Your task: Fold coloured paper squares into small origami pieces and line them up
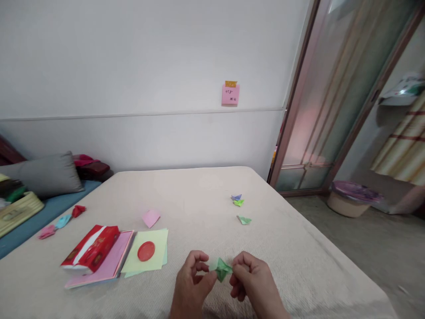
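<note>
A green piece of folded paper [222, 269] is held just above the near part of the cloth-covered table [199, 190]. My right hand [254, 279] pinches its right tip between thumb and forefinger, the other fingers curled under. On the opposite side, my left hand [194, 281] has its thumb against the paper's left edge, with the fingers curved behind. The paper has a pointed, layered shape, and a pale flap at its left looks blurred. Beyond my hands lie a pale green folded paper [244, 219], a lime one [238, 203] and a purple one [236, 197].
On the left, a red tissue pack [93, 248] rests on pink paper sheets [109, 263]. Beside it, a red disc [146, 251] lies on yellow paper [133, 265]. A pink folded paper [151, 218] sits farther back. Red [79, 211], blue [63, 221] and pink [47, 231] folded pieces line the left edge.
</note>
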Tool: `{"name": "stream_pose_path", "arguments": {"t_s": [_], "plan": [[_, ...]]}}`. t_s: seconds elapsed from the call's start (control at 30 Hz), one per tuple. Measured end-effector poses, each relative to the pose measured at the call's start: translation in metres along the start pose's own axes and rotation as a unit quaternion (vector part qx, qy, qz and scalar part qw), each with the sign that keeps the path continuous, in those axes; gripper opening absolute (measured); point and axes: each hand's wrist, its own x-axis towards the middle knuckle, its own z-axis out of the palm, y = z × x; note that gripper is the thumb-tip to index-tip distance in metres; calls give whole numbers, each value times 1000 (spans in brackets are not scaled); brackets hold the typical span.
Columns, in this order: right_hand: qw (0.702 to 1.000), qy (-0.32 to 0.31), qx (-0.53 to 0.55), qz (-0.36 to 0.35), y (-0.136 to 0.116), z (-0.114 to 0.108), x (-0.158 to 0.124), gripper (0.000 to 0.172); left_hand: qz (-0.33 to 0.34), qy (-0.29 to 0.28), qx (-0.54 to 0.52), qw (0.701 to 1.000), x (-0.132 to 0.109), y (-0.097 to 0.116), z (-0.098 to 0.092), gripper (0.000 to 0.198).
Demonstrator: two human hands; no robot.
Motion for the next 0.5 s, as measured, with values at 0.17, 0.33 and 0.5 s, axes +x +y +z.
{"name": "stream_pose_path", "arguments": {"t_s": [0.17, 0.33, 0.5], "plan": [[995, 27, -80, -50, 4, 4, -4, 10, 27, 11, 108, 994, -5, 3, 8, 21], [995, 17, -86, -46, 8, 3, -2, 9, 30, 27, 63, 997, -3, -4, 6, 13], [980, 7, -169, -105, 17, 2, 2, 10, 17, 32, 59, 998, 1, -16, 2, 15]]}}
